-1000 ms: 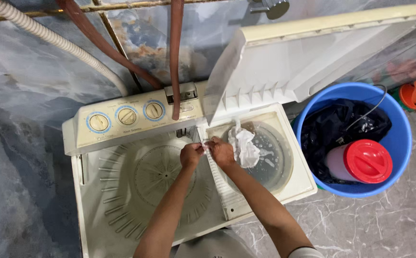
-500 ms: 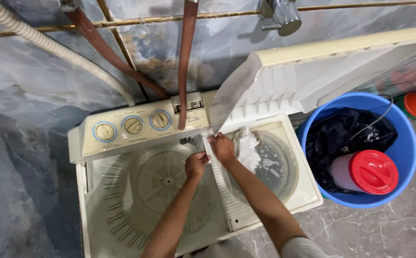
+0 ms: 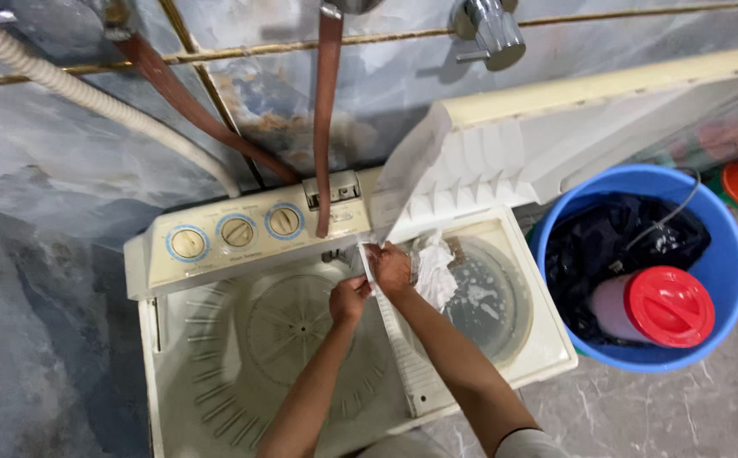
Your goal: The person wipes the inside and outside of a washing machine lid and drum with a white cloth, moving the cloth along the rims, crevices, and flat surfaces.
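Washer against wall, bucket to its right.
Dials at rear; cloth in right tub; jar in bucket.

Both hands, left hand and right hand, grip a white cloth over the washing machine.

we have only one view, from a camera on the person's head. it looks steeply down, almost from straight above, on the twin-tub washing machine, and it faces toward the grey wall behind the machine, which fills the top of the frame. the camera is near: both forearms enter from the bottom edge, and the machine takes most of the width. at the right side the view reaches the blue bucket on the floor.
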